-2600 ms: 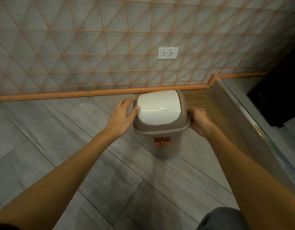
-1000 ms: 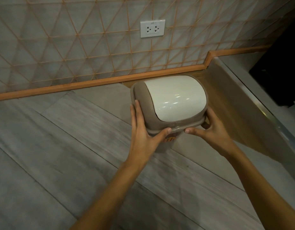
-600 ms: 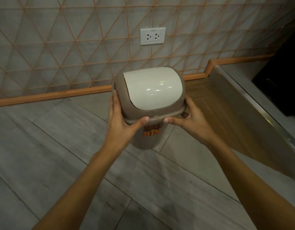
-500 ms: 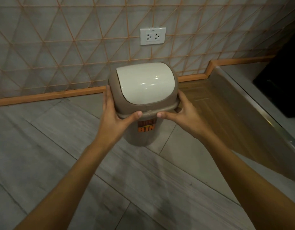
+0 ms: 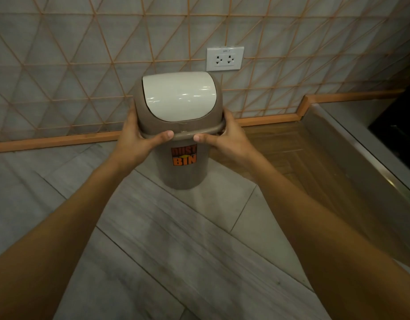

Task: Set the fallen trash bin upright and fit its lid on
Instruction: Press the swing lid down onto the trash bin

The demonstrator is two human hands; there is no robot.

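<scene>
bin now upright, lid seated, shifted closer to the wall socket (image 5: 225, 59).
left hand (image 5: 136, 137) and right hand (image 5: 227, 139) stay curled around the lid (image 5: 178, 105) rim of the trash bin (image 5: 183, 172); task looks nearly done.

A taupe plastic trash bin (image 5: 184, 167) with an orange "DUST BIN" label is seen upright at frame centre. A domed lid (image 5: 178, 105) with a white swing flap is seated on its rim.
</scene>
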